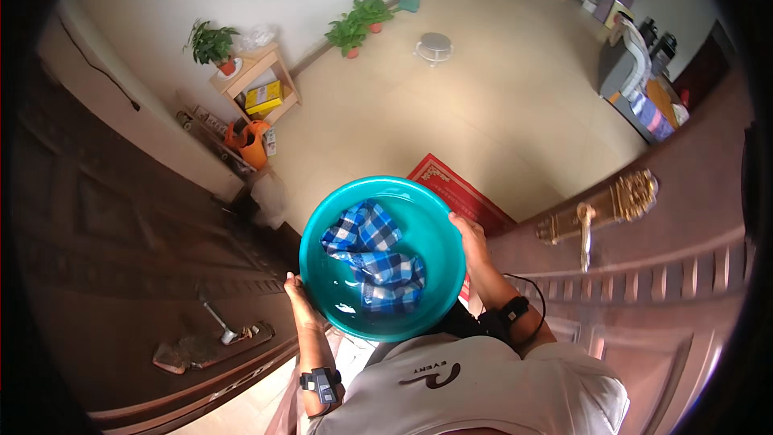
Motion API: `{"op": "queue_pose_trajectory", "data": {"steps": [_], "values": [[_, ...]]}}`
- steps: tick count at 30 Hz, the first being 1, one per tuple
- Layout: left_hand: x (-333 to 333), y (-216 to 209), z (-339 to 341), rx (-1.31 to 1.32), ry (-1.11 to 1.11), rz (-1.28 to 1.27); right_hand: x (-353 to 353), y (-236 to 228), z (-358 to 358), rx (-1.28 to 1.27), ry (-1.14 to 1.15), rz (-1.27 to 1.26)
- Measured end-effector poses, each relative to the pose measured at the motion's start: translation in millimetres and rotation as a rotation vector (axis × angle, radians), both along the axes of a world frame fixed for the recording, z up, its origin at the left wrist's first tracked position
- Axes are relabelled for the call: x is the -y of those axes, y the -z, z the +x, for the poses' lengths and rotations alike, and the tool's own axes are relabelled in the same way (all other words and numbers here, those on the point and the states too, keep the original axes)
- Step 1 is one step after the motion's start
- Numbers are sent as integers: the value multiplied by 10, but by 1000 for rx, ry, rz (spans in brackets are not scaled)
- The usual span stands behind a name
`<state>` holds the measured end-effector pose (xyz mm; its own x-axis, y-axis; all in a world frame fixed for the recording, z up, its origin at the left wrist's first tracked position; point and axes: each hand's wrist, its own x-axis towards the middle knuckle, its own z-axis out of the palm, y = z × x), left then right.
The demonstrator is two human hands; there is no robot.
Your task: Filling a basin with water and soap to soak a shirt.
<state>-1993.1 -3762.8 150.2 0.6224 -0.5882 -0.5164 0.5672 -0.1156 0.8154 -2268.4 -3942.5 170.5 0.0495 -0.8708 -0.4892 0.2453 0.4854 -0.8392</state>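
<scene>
Between my hands is a round teal basin [444,274], carried in front of my body. A blue, white and black checked cloth [386,270] lies crumpled inside it, in what looks like shallow water. My left hand [299,300] grips the basin's lower left side, with the thumb up by the rim. On the right side my right hand [471,238] is closed on the rim, thumb on top. The other fingers of both hands are mostly hidden beneath the basin.
Brown door leaves with handles [586,234] stand on both sides. Ahead lie a red doormat [463,193] and a tiled floor. A round stool [435,46], potted plants [352,35] and a wooden shelf [262,72] with an orange watering can [253,145] beside it stand farther in.
</scene>
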Motion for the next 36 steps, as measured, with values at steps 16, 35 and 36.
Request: {"op": "queue_pose_trajectory", "data": {"steps": [16,35,36], "values": [[1550,12,487,15,-522,109,2682,411,1700,-77,-613,-171],[3253,717,1458,115,-391,43,4436,535,2283,-146,-572,-100],[3352,683,1502,151,-374,23,4482,542,2246,-187,-590,-142]]}}
